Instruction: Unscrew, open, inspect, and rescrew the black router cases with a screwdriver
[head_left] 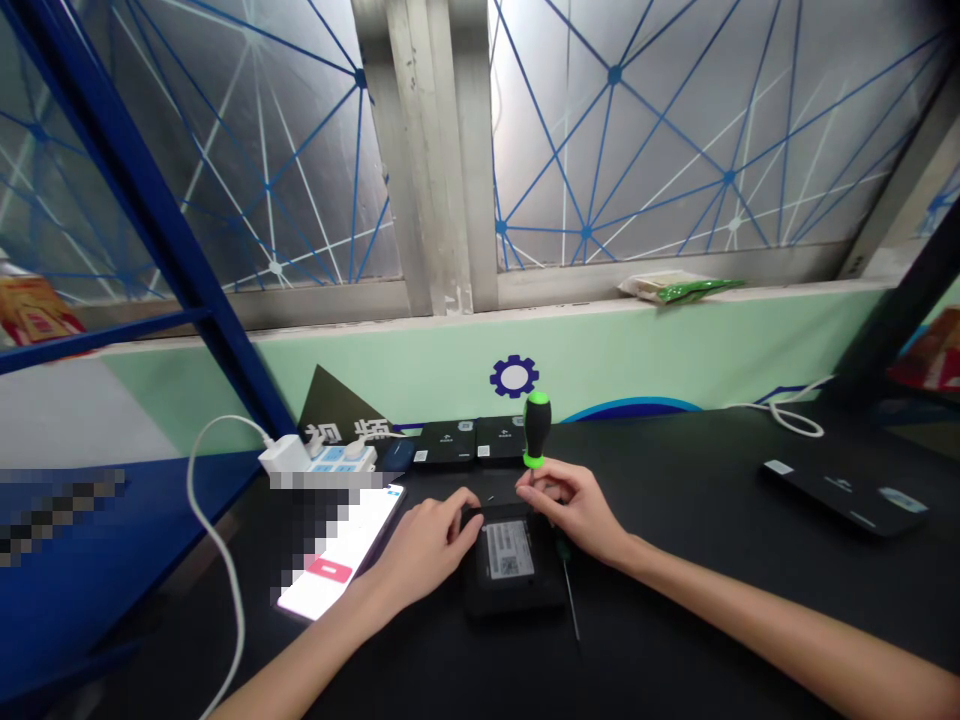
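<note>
A black rectangular device [471,590] with a white printed label [510,550] lies on the dark table in front of me. My left hand [435,530] grips its upper left corner, thumb and fingers bent against the edge. Over the device's far right corner, my right hand [574,505] pinches the shaft of a screwdriver [537,430] just below its black-and-green handle. The screwdriver stands upright; its tip is hidden behind my fingers. A small screw-like piece [491,498] lies just beyond the device. Along the device's right side rests a second, thin screwdriver [571,595].
Two flat black boxes [445,442] stand at the back, near a white power strip [341,460] with plugs. A lit phone [345,550] lies beside my left forearm. Another black device [844,497] is at right. A white cable [234,590] hangs down at left.
</note>
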